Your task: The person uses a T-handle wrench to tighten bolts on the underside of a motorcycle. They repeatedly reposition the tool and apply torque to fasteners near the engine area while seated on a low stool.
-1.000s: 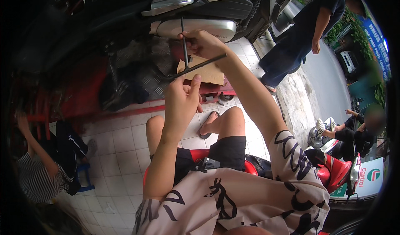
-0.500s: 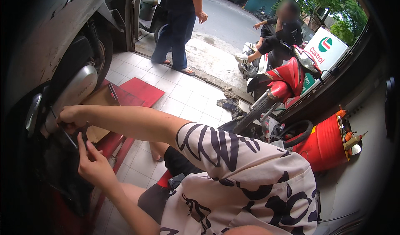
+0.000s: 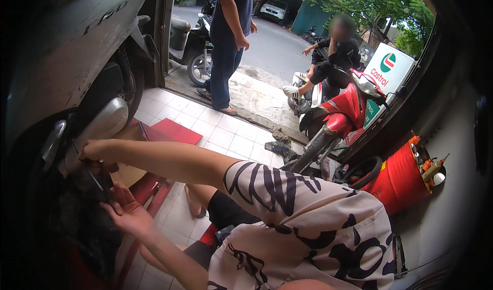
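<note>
My right hand is closed round a thin metal rod, beside the lower side of a raised motorbike. The rod slants down from the fist; its far tip is lost against dark parts. Just below, my left hand has its palm turned up and fingers stretched out, near the rod's lower end and holding nothing. A silver rounded engine cover lies above my right fist. Deep shadow hides the parts under the bike.
Under the bike are a red platform and a brown cardboard piece. A red drum with bottles on top stands to the right, beside a tyre. A person stands at the doorway; another sits by a red motorbike.
My left hand has turned its palm up and its fingers have come away from the rod. My right fist stays on the rod. The standing person has shifted position and the view has moved slightly.
</note>
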A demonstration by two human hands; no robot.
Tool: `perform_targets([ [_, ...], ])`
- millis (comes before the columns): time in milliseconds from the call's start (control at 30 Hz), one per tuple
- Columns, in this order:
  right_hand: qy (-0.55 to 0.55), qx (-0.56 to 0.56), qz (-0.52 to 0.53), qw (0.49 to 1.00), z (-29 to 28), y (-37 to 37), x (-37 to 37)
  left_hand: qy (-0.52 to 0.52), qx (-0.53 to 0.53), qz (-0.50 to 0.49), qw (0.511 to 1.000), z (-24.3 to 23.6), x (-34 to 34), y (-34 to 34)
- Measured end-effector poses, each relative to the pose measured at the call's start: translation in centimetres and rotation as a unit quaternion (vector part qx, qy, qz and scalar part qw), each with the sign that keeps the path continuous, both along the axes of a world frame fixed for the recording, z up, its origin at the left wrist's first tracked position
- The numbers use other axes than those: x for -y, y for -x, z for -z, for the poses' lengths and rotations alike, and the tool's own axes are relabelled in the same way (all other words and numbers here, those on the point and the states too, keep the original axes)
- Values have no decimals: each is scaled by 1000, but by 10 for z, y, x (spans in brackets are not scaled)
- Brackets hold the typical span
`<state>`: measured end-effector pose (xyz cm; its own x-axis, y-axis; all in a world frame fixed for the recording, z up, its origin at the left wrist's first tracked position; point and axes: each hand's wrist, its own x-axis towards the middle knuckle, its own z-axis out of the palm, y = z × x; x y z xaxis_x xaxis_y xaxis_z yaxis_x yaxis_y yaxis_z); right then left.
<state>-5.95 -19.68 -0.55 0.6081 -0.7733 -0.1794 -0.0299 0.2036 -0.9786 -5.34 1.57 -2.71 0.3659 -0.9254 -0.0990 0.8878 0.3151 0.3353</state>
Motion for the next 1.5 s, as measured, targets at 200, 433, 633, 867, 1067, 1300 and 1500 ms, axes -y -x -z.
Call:
perform_targets([
  [200,-8,0,3,1000,-7,2,-8,41,252,-97,962,-16,14,5],
  [433,-16,15,12,1000,-19,11,-11,299,149,144,931,-38,30,-28],
  [633,-31,30,24,999,-14,34,-21,78,486,212,845,-64,30,-63],
  [867,-30,63,10,998,-20,37,-61,84,678,69,727,-25,61,-38],
  [1067,-42,71,33,996,-1,68,-80,71,801,95,587,-44,56,0],
  [1300,-47,99,25,994,-4,87,-94,4,943,29,332,-80,5,2],
  [1500,-57,147,-63,986,6,96,-86,11,910,-77,408,-43,-9,-3],
])
